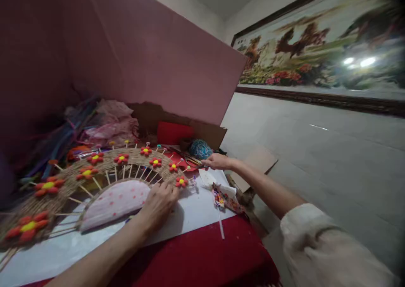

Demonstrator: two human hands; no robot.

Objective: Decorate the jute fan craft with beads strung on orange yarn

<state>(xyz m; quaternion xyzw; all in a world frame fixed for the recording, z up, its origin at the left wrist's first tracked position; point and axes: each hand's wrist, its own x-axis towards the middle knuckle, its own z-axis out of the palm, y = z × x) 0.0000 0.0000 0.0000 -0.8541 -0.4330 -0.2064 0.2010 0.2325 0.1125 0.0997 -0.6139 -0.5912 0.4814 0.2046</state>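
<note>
A half-round woven craft piece [95, 169] of jute braid and thin wooden sticks, dotted with red and yellow felt flowers, lies on white paper [196, 209]. My left hand [160, 204] rests flat on its right end, beside a pink dotted half-disc [114, 202], fingers stretched out. My right hand [217, 161] reaches far forward to the clutter by a teal yarn ball [200, 149]. Its fingers are closed in a pinch around something thin that I cannot make out.
A red cloth [205, 257] covers the table under the paper. A small colourful ornament on a white stick [221, 202] lies at the paper's right edge. Pink fabric, ribbons and cardboard crowd the back, against a pink board [152, 55]. Tiled floor lies to the right.
</note>
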